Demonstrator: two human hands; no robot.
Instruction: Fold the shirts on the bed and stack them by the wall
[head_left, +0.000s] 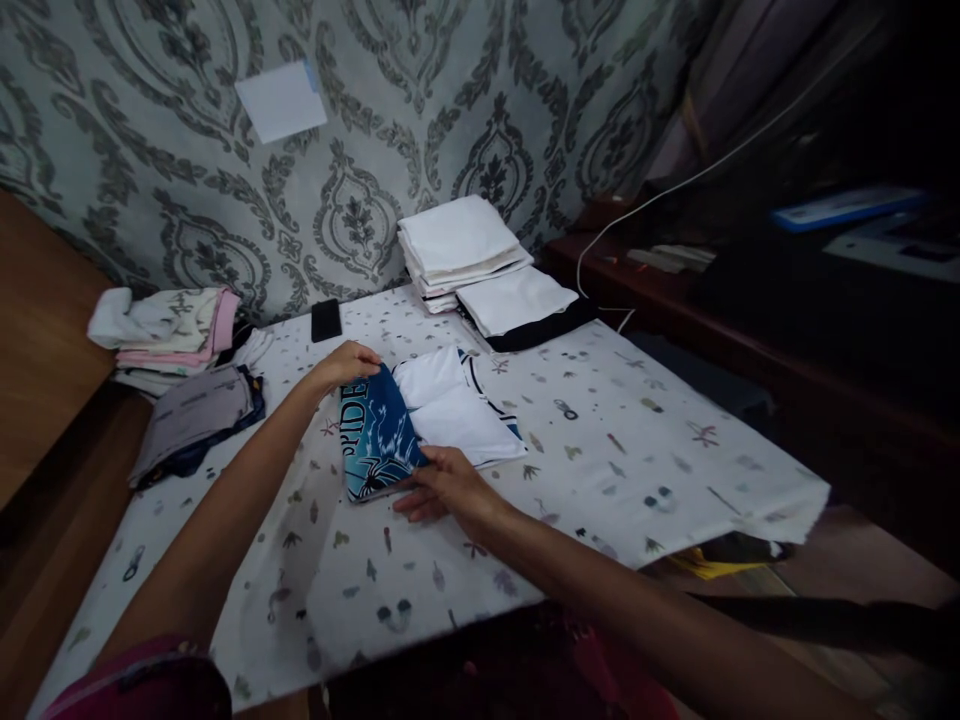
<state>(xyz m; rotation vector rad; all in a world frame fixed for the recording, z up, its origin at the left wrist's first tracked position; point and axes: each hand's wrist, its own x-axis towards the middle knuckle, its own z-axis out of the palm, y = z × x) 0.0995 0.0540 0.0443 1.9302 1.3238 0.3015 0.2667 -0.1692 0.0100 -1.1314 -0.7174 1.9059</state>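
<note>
A blue and white shirt (461, 415) lies partly folded on the patterned cloth, its blue printed part with the letters "SPIDE" and a spider turned up over the white part. At the upper edge of that blue part, my left hand (349, 367) pinches the fabric. My right hand (450, 485) grips the lower corner between thumb and fingers, the other fingers resting low near the cloth. The white side of the shirt, with dark and blue striped trim, spreads to the right of the blue fold.
White folded clothes (465, 240) are stacked at the back, beside a white and black folded pile (517, 300). More folded clothes (176, 330) and a grey garment (195, 415) lie left. A dark phone (326, 320) rests near the wall. A white cable (675, 187) hangs at right.
</note>
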